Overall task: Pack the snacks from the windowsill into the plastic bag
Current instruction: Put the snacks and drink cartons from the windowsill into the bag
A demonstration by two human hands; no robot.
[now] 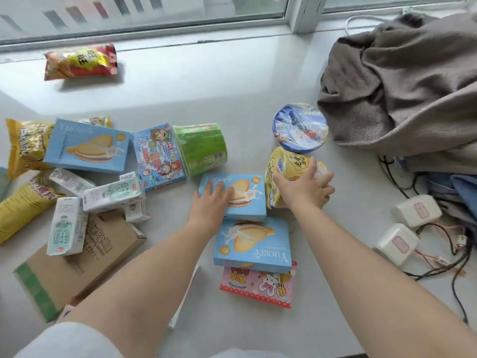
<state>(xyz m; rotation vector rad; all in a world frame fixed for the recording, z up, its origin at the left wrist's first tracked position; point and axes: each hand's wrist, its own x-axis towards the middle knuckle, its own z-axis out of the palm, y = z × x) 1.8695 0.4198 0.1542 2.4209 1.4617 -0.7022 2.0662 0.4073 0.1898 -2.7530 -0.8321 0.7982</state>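
Nearest: pink box (258,284) at the sill's near edge, a blue box (254,245) partly on top of it
Left hand (210,204): fingers straight and flat on a second blue box (233,196), pressing, nothing gripped
Right hand (305,188): fingers spread and curled round the yellow cup (285,171), which lies on its side just beside that box
Left heap: milk cartons (68,226), brown carton (85,257), yellow bags (23,146), third blue box (89,146), cartoon box (160,156), green cup (201,148) on its side
Farther: blue-lidded cup (300,127) upright; red packet (81,60) alone near the window
Right side: grey cloth (402,91), chargers (407,223) and wires
Handling: boxes look light and stiff, best taken by the long edges; cups light, likely to roll and dent, so grip round the body; bags soft, contents crushable
Hidden: no plastic bag in view; the right palm's contact is covered by its back; print is blurred; left bags cut off by the frame
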